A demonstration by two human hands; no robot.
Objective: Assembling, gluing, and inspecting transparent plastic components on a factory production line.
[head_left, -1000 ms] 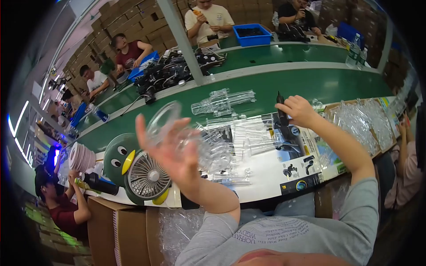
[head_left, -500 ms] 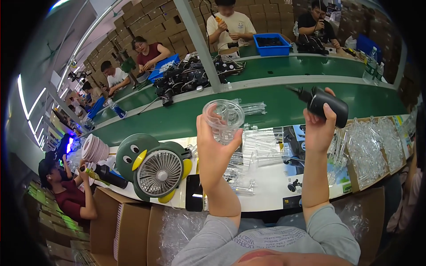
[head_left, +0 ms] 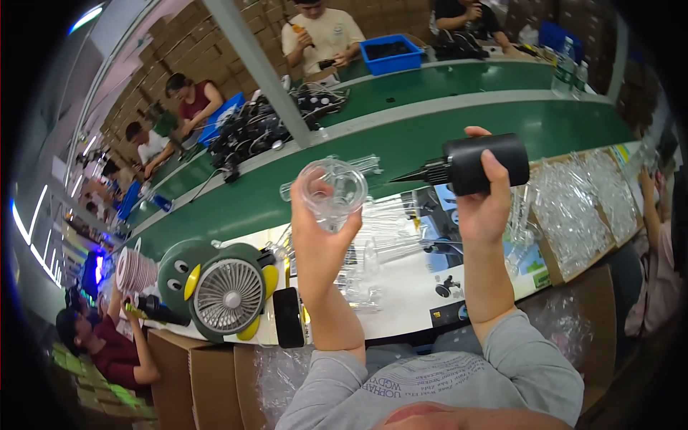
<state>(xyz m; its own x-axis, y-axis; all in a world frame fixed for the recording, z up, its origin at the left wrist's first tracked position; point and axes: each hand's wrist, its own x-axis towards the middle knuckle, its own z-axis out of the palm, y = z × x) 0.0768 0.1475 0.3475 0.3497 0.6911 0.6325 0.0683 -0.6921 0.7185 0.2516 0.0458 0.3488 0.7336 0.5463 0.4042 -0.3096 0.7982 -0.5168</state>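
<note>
Held up over the work table, a clear round plastic part (head_left: pixel 331 188) shows its circular rim. My left hand (head_left: pixel 317 251) is closed around its lower side, thumb at the near edge. In my right hand (head_left: pixel 489 215) is a black squeeze bottle (head_left: pixel 476 163) with a long thin pointed nozzle. The bottle lies almost level, its tip aimed left at the clear part, with a gap between them. Beneath and between my hands, several clear plastic tubes and parts (head_left: pixel 390 222) lie in a loose pile on the table.
A green penguin-shaped fan (head_left: pixel 229 287) and a black phone (head_left: pixel 289 317) sit at the left. On the right, a cardboard box (head_left: pixel 550 252) holds clear parts. Beyond runs a green conveyor (head_left: pixel 459 111) with a metal post (head_left: pixel 265 72). Several co-workers sit across and to the left.
The black bottle has come left and levelled out, its nozzle swinging round toward the clear part. My left hand keeps its hold. The whole view has shifted and tilted.
</note>
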